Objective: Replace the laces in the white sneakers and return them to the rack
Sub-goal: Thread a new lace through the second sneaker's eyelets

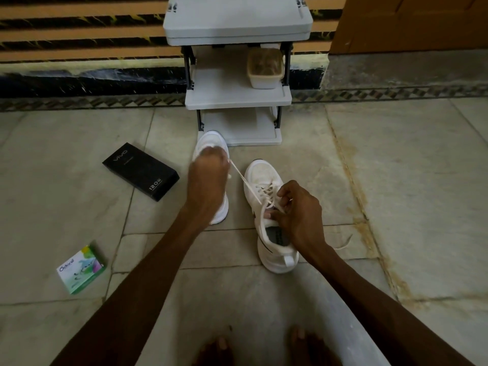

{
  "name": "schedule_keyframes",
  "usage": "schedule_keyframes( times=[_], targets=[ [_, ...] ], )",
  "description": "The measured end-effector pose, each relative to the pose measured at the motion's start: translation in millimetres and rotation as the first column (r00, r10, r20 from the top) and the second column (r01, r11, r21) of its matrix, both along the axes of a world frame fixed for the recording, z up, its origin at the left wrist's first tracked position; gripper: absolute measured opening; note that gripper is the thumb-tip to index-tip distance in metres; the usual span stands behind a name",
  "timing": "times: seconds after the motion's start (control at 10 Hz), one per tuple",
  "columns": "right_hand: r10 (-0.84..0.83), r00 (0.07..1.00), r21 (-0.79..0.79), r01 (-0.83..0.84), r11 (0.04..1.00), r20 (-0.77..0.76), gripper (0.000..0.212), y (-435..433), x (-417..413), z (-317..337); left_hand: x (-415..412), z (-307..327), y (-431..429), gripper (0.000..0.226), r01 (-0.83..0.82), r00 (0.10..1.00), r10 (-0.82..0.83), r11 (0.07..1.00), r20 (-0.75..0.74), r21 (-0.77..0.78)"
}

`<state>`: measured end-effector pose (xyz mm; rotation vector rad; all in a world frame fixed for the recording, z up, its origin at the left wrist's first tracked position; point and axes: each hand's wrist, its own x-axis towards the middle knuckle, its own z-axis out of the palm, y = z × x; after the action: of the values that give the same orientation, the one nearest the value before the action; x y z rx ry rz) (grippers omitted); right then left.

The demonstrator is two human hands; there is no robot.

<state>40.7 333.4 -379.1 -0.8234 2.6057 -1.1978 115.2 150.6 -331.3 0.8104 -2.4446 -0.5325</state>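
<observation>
Two white sneakers stand on the tiled floor in front of the grey shoe rack (pixel 237 100). The right sneaker (pixel 266 178) is partly laced with a cream lace (pixel 244 179). My left hand (pixel 208 175) grips one end of that lace and holds it taut, up and to the left. It covers most of the left sneaker (pixel 211 141) behind it. My right hand (pixel 297 207) pinches the lace at the upper eyelets, by the tongue of the right sneaker. Another lace end (pixel 344 243) trails on the floor to the right of that shoe.
A black phone box (pixel 140 171) lies on the floor at the left, and a small green and white box (pixel 80 269) lies nearer me. A lidded plastic tub (pixel 264 68) stands on the rack's middle shelf. My bare feet (pixel 264 347) show at the bottom.
</observation>
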Motion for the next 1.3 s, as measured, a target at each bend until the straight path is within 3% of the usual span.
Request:
schedule_keyframes(
  times=[0.1,0.2,0.3,0.4,0.5,0.6,0.7,0.8,0.9,1.0,1.1,1.3],
  targets=[
    [-0.003,1.000,0.010,0.003,1.000,0.008,0.039,-0.7,0.0,1.9,-18.2,26.6,-31.7,0.020,-0.140,0.920,0.278,0.891,-0.277,0.432],
    [-0.006,1.000,0.026,0.005,1.000,0.013,0.039,-0.5,-0.5,0.1,-25.3,50.8,-9.7,0.014,0.415,0.814,0.421,0.063,-0.401,0.908],
    [-0.021,1.000,0.040,0.021,0.999,0.005,0.039,0.1,-0.2,-1.1,-14.8,40.2,32.7,0.011,0.222,0.973,0.028,0.163,-0.229,0.961],
    [-0.056,0.998,0.049,0.055,0.997,0.012,0.038,0.1,0.6,-1.0,-0.6,6.2,45.8,0.020,0.209,0.806,-0.327,0.937,0.493,0.281],
    [-0.066,0.997,0.050,0.064,0.997,0.030,0.041,-0.9,0.7,-0.3,3.5,-1.8,40.6,0.022,0.350,0.610,-0.421,0.903,0.671,0.249],
    [-0.037,0.999,0.092,0.035,0.995,0.023,0.038,-1.8,-0.3,-0.5,4.9,38.2,28.1,0.022,0.199,0.832,-0.522,0.597,0.188,0.777],
    [-0.031,0.999,0.102,0.028,0.994,0.030,0.036,-2.0,-1.3,-0.2,12.1,86.8,6.3,0.028,0.262,0.934,-0.320,0.300,-0.162,0.917],
    [-0.020,1.000,0.124,0.018,0.992,0.014,0.037,-1.1,-0.6,1.4,15.2,93.0,0.8,0.029,0.244,0.937,-0.346,0.536,-0.053,0.808],
    [-0.014,1.000,0.119,0.015,0.993,-0.010,0.035,3.2,-3.0,4.8,11.1,73.2,8.0,0.018,0.073,0.982,-0.161,0.806,0.097,0.588],
    [-0.006,0.996,0.179,0.021,0.984,-0.084,0.019,13.4,-2.1,13.5,15.2,61.4,17.3,0.021,0.096,0.985,-0.149,0.897,0.091,0.432],
    [0.013,0.998,0.259,0.005,0.966,-0.068,0.013,22.2,0.8,21.0,15.0,47.2,36.5,0.007,0.165,0.955,-0.280,0.777,0.099,0.608],
    [0.061,0.998,0.267,-0.055,0.962,-0.013,0.008,25.8,-6.7,15.7,5.2,-3.8,78.6,0.017,0.186,0.892,-0.325,0.898,0.315,0.399]
  ],
)
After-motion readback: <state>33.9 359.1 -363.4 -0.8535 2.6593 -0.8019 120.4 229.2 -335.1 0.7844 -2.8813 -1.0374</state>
